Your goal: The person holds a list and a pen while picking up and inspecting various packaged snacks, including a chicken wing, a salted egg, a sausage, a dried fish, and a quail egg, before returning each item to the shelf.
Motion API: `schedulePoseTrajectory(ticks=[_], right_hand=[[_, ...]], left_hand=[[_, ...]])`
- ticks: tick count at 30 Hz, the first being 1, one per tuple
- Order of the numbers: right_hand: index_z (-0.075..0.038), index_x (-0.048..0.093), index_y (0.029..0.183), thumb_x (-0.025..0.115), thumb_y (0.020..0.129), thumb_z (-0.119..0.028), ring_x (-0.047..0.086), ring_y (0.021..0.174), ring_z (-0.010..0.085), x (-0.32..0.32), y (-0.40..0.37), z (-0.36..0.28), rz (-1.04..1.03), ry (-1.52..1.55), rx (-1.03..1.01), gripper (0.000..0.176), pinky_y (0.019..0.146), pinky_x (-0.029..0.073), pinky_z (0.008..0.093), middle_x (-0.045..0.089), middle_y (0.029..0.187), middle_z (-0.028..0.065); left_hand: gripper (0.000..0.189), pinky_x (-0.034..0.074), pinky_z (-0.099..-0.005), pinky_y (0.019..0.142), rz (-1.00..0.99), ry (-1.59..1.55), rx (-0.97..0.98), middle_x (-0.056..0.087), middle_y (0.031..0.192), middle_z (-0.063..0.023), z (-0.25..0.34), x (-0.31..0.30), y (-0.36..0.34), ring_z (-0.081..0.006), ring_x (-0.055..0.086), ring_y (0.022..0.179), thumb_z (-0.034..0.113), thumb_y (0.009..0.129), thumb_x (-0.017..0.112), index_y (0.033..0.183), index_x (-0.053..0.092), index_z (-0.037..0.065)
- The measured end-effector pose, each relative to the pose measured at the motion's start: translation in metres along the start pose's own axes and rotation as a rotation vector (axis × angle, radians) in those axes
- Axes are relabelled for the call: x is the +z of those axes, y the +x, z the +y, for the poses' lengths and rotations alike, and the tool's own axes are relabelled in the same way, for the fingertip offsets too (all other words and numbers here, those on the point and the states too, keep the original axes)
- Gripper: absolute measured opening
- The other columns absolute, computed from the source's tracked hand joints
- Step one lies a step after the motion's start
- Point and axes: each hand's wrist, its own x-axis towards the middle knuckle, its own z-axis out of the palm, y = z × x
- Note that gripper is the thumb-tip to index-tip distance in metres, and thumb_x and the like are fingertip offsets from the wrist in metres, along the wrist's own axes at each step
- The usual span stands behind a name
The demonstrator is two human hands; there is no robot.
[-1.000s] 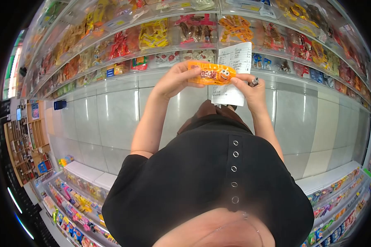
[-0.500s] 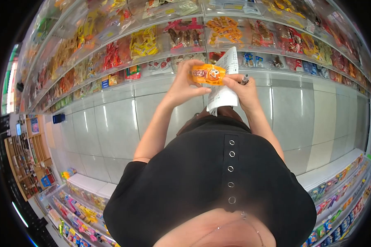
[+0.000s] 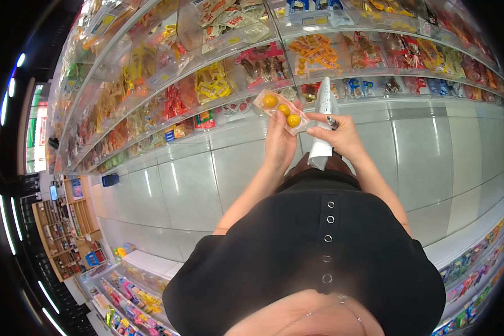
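A small packet (image 3: 282, 112) with a clear side upward shows three round yellow pieces. My left hand (image 3: 281, 137) is closed on it, thumb on top and fingers behind. Close to the packet's right edge, my right hand (image 3: 339, 134) is closed around folded white papers (image 3: 321, 147) and a dark pen (image 3: 332, 122). The papers stand on edge, tilted, with print on their upper part. The right fingertips are near the packet's corner; whether they touch it I cannot tell.
Clear shelves (image 3: 369, 73) of packaged snacks curve across the top, with orange packets (image 3: 313, 51) in one bin. Grey floor tiles (image 3: 185, 185) lie below. More shelves (image 3: 481, 263) stand at lower right and lower left; a wooden rack (image 3: 67, 229) is at far left.
The packet has been turned from its orange printed face to its clear side. My left hand now holds it from below, and the view has shifted and tilted.
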Motion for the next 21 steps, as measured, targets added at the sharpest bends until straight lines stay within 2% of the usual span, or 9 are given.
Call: schedulePoseTrajectory(ticks=[3, 5, 11, 17, 21], right_hand=[[0.000, 0.066, 0.105, 0.074, 0.074, -0.013, 0.057, 0.069, 0.0071, 0.000, 0.002, 0.004, 0.034, 0.117, 0.129, 0.034, 0.063, 0.046, 0.0230, 0.065, 0.081, 0.0042], [0.001, 0.067, 0.100, 0.074, 0.074, -0.015, 0.058, 0.070, 0.0074, -0.003, 0.005, 0.006, 0.024, 0.037, 0.151, 0.031, 0.063, 0.046, 0.0221, 0.065, 0.080, 0.0041], [-0.001, 0.068, 0.086, 0.075, 0.073, -0.019, 0.056, 0.066, 0.0078, -0.004, 0.006, 0.017, 0.003, 0.053, 0.214, 0.023, 0.061, 0.045, 0.0227, 0.064, 0.075, 0.0025], [-0.002, 0.068, 0.083, 0.075, 0.073, -0.021, 0.056, 0.067, 0.0082, -0.007, 0.009, 0.025, 0.003, 0.119, 0.209, 0.022, 0.064, 0.044, 0.0235, 0.063, 0.074, 0.0018], [-0.002, 0.068, 0.082, 0.075, 0.073, -0.021, 0.056, 0.070, 0.0083, -0.008, 0.007, 0.023, 0.018, 0.133, 0.209, 0.022, 0.066, 0.043, 0.0240, 0.064, 0.074, 0.0021]], left_hand=[[0.044, 0.030, -0.0408, 0.106, 0.052, 0.020, 0.050, 0.034, 0.140, -0.0106, 0.000, 0.008, -0.003, -0.0227, 0.036, 0.127, 0.026, 0.097, 0.040, 0.136, 0.025, 0.013], [0.044, 0.030, -0.0406, 0.107, 0.042, 0.056, 0.082, 0.033, 0.140, -0.0112, -0.002, 0.008, -0.004, -0.0232, 0.036, 0.127, 0.024, 0.097, 0.041, 0.137, 0.024, 0.014], [0.043, 0.029, -0.0416, 0.109, 0.041, 0.020, 0.029, 0.029, 0.143, -0.0124, 0.006, 0.018, -0.008, -0.0257, 0.036, 0.128, 0.018, 0.097, 0.039, 0.137, 0.024, 0.012], [0.040, 0.033, -0.0408, 0.106, 0.075, 0.018, -0.012, 0.042, 0.134, -0.0151, 0.015, 0.010, -0.005, -0.0264, 0.043, 0.124, 0.027, 0.098, 0.036, 0.132, 0.032, 0.007], [0.042, 0.035, -0.0411, 0.104, 0.162, 0.023, -0.032, 0.048, 0.129, -0.0137, 0.026, 0.011, -0.007, -0.0261, 0.046, 0.121, 0.033, 0.098, 0.032, 0.128, 0.039, 0.006]])
